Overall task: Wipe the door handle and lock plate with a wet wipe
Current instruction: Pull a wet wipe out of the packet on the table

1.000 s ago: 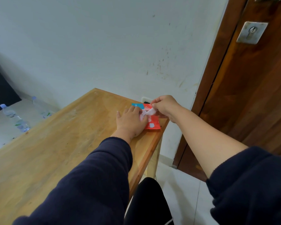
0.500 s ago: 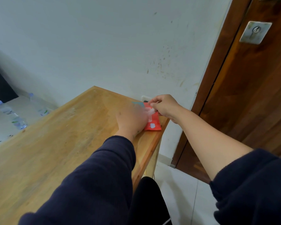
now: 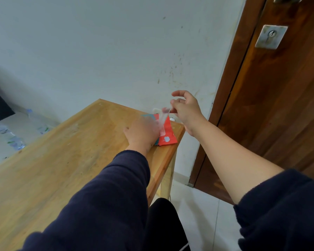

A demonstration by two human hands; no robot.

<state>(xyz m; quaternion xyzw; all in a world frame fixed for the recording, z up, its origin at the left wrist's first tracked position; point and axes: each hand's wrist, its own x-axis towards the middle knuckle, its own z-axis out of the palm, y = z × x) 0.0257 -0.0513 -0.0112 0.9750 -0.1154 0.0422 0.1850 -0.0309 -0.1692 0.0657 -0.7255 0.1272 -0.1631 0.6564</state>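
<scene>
Both hands busy: left hand (image 3: 141,132) flat on the red wipe pack (image 3: 166,130) at the table (image 3: 62,160) corner, right hand (image 3: 186,107) pinching a limp, damp-looking wet wipe (image 3: 163,117) by its top edge (bunch it up, I'd say).

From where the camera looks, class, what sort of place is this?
Probably a plain indoor room, perhaps an office or spare room: a wooden table against a scuffed white wall, a dark wooden door with a metal lock plate, and water bottles on the floor.
</scene>
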